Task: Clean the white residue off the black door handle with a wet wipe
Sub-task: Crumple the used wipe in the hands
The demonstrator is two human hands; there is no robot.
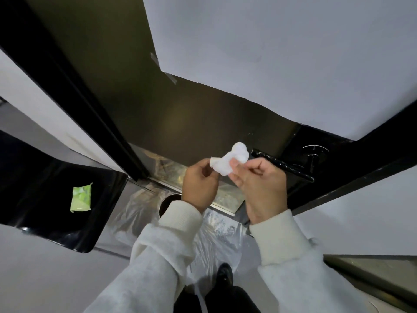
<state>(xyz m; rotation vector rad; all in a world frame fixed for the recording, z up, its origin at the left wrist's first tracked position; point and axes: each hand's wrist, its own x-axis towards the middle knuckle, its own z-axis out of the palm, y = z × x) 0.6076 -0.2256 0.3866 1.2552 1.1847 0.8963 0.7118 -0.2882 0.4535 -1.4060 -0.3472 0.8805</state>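
A crumpled white wet wipe [229, 160] is held up between both hands in front of the door. My left hand [199, 184] pinches its left end and my right hand [257, 186] pinches its right side with thumb and fingers. The black door handle [284, 164] juts out just right of the wipe, a lever with white streaks along it, fixed to the black door edge. The wipe's top end is close to the lever's tip; whether it touches is unclear.
A green wet-wipe pack [81, 198] lies on a glossy black surface [56, 213] at left. White paper [282, 53] is taped over the door. Clear plastic sheeting [216, 233] covers the floor below, with a round bin opening [169, 201] and my dark shoe [224, 275].
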